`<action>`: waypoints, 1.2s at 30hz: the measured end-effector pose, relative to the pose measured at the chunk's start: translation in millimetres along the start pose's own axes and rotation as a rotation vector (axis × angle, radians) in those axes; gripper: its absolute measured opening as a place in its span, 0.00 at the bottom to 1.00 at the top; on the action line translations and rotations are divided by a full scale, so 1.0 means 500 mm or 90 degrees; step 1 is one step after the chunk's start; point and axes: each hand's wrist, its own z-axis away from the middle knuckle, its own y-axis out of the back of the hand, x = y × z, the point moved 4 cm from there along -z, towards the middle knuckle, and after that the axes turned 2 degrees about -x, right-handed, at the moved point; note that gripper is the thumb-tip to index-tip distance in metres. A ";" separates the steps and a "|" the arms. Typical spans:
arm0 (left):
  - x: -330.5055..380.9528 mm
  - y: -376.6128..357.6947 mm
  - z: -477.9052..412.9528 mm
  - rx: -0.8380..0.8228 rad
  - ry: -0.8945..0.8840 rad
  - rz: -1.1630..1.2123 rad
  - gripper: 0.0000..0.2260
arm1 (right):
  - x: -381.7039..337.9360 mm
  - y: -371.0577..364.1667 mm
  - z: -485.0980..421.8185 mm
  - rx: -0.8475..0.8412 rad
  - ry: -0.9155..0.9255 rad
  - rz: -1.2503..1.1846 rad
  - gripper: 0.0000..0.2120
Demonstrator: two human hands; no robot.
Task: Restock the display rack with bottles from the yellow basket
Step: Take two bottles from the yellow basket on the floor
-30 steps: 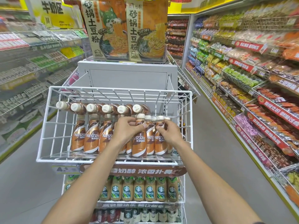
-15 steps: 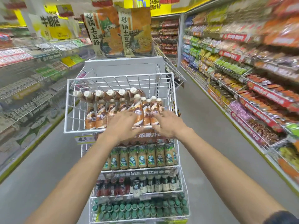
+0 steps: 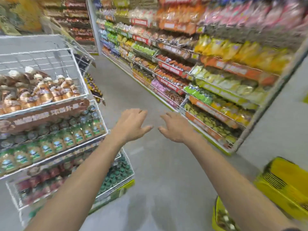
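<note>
Bottles (image 3: 43,94) with brown labels stand, blurred, in the top tier of the wire rack (image 3: 41,59) at your left. Your left grip (image 3: 131,125) and right grip (image 3: 176,129) hang side by side over the floor (image 3: 150,172), clear of the rack, fingers spread, holding nothing. The yellow basket (image 3: 283,185) sits on the floor at lower right, beside your right forearm.

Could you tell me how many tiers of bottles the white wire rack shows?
4: brown bottles top, green-labelled bottles second, red-labelled bottles third, green-capped bottles lowest; more may be hidden.
</note>
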 end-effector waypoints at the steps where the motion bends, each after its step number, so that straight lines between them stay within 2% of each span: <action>1: 0.069 -0.005 -0.026 0.000 -0.030 0.014 0.29 | 0.068 0.002 0.043 0.007 -0.037 0.001 0.30; 7: 0.554 -0.058 -0.131 -0.026 -0.189 0.104 0.31 | 0.478 -0.001 0.372 0.022 -0.246 -0.038 0.28; 11: 0.894 -0.115 -0.146 -0.052 -0.290 0.159 0.29 | 0.713 -0.026 0.604 0.005 -0.377 -0.032 0.27; 16: 1.160 -0.204 -0.133 -0.116 -0.344 0.184 0.30 | 0.922 -0.068 0.799 -0.022 -0.454 -0.037 0.29; 21: 1.246 -0.276 -0.167 -0.143 -0.330 0.170 0.32 | 1.030 -0.127 0.840 -0.005 -0.459 -0.046 0.28; 28: 1.238 -0.442 -0.216 -0.190 -0.275 0.169 0.29 | 1.103 -0.276 0.810 -0.025 -0.442 -0.087 0.25; 31: 1.233 -0.542 -0.222 -0.222 -0.259 0.189 0.29 | 1.129 -0.381 0.799 -0.076 -0.447 -0.114 0.26; 36: 1.225 -0.712 -0.224 -0.341 -0.217 0.181 0.28 | 1.174 -0.560 0.761 -0.204 -0.421 -0.159 0.27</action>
